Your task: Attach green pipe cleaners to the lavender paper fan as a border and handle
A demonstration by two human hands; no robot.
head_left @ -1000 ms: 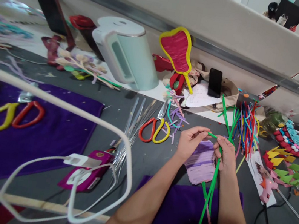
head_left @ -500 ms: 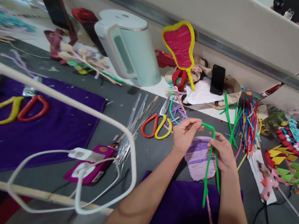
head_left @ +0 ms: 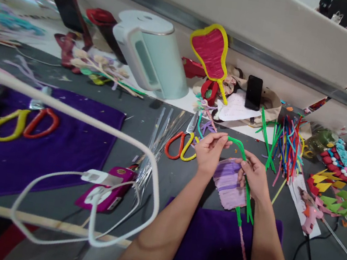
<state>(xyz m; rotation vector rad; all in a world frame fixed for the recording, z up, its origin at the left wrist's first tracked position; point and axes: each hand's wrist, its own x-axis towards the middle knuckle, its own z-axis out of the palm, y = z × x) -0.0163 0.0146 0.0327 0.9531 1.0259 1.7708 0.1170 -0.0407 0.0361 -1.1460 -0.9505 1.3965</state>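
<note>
Between my two hands stretches a bent bundle of green pipe cleaners (head_left: pixel 237 141). My left hand (head_left: pixel 210 153) pinches its far-left end. Fingers of my right hand (head_left: pixel 254 172) are closed around the middle, and the loose ends hang below toward me. Beneath the hands lies a fan-shaped piece of purple and pink pipe cleaners (head_left: pixel 228 188), partly hidden by the right hand. A green joint and a thin pink stem (head_left: pixel 242 246) extend from its lower end over a folded purple cloth (head_left: pixel 208 238).
Scissors (head_left: pixel 182 142) and silver strips (head_left: pixel 152 153) lie left of my hands. Coloured pipe cleaners (head_left: pixel 289 145) and a pink glue gun (head_left: pixel 311 217) are on the right. A kettle (head_left: pixel 155 56), a red-and-yellow fan (head_left: pixel 211 49) and a phone (head_left: pixel 253 92) stand behind. A white cable (head_left: pixel 155 176) loops at left.
My left hand has moved slightly left and away from me with the green end. The green strands, spread apart before, now run close together through my right hand.
</note>
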